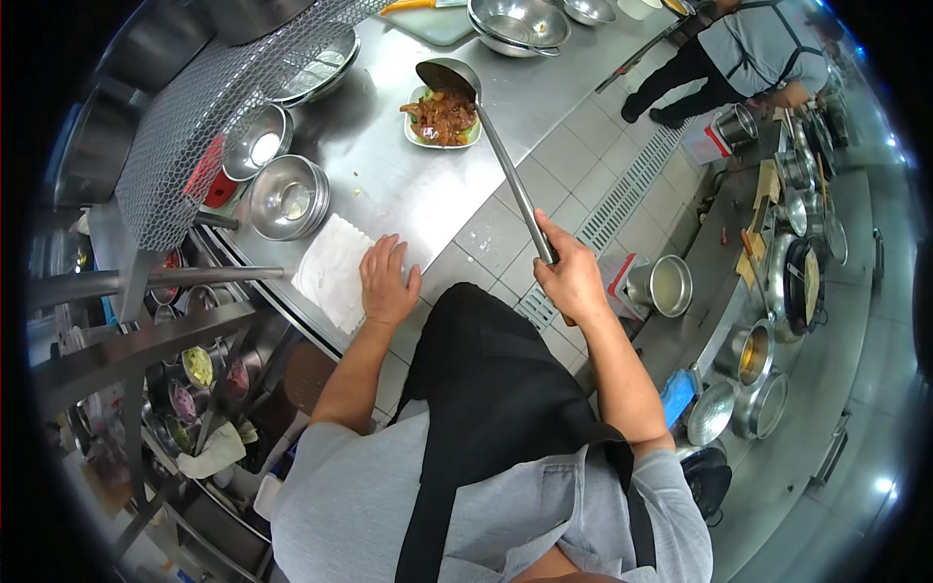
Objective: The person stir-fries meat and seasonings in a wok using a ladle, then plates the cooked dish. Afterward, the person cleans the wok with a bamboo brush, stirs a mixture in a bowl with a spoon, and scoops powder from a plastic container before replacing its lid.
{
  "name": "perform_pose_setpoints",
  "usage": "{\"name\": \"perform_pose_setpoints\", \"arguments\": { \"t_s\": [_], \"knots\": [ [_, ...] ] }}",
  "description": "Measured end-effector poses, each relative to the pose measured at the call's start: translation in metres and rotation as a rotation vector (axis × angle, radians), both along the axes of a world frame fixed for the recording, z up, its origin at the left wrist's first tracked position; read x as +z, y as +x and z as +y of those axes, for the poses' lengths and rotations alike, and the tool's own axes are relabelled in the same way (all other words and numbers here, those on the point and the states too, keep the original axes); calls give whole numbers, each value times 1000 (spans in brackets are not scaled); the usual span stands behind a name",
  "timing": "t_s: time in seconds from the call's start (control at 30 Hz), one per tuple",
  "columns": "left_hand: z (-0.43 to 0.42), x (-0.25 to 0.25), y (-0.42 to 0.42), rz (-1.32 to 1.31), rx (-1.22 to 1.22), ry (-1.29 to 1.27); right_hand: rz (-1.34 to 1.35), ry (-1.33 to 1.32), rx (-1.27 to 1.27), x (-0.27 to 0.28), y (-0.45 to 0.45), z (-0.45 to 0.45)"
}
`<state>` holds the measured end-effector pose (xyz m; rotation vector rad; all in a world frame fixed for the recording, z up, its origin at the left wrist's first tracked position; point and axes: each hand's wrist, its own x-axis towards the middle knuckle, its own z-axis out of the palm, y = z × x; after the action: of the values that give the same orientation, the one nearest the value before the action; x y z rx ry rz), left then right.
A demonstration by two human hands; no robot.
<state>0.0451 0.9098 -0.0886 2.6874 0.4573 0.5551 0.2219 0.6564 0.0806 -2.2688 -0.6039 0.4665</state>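
Observation:
My right hand (571, 267) is closed round the handle of a long metal ladle (512, 180). The ladle's bowl hangs tilted over the far edge of a small white dish (449, 146). Brown, glossy pieces of cooked food (442, 119) lie heaped in that dish, with some green showing at the rim. Whether the bowl touches the food I cannot tell. My left hand (388, 280) rests with fingers stretched out at the right edge of a folded white cloth (330, 272) on the steel table (379, 189).
Stacked steel bowls (290, 197) stand left of the cloth, under a wire mesh shelf (209, 117). More bowls (520, 24) sit at the table's far end. A co-worker (753, 49) stands at the stove counter on the right. A metal pot (663, 285) is near the counter's foot.

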Motion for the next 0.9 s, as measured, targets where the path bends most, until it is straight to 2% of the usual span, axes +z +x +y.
{"name": "perform_pose_setpoints", "arguments": {
  "t_s": [0.37, 0.47, 0.53, 0.6, 0.7, 0.83, 0.9],
  "knots": [
    [0, 1, 0, -9, -16, -30, -85, -31, 2, 6, 0, 5],
    [1, -2, 0, 0, -17, -32, -220, -11, 5, -7, -6, 5],
    [1, -2, 1, -24, -18, -26, -185, 6, -9, -4, -7, 6],
    [-1, -2, -5, -27, -16, -38, -101, -27, -13, 7, -8, 5],
    [-5, 9, 14, -82, -27, -92, 68, 114, -123, 8, -14, -2],
    [-23, 52, 50, -207, -125, -246, 610, 570, -187, 16, -23, -38],
    [-28, 89, 90, -192, -201, -303, 634, 678, -203, 15, -37, -66]
  ]
}}
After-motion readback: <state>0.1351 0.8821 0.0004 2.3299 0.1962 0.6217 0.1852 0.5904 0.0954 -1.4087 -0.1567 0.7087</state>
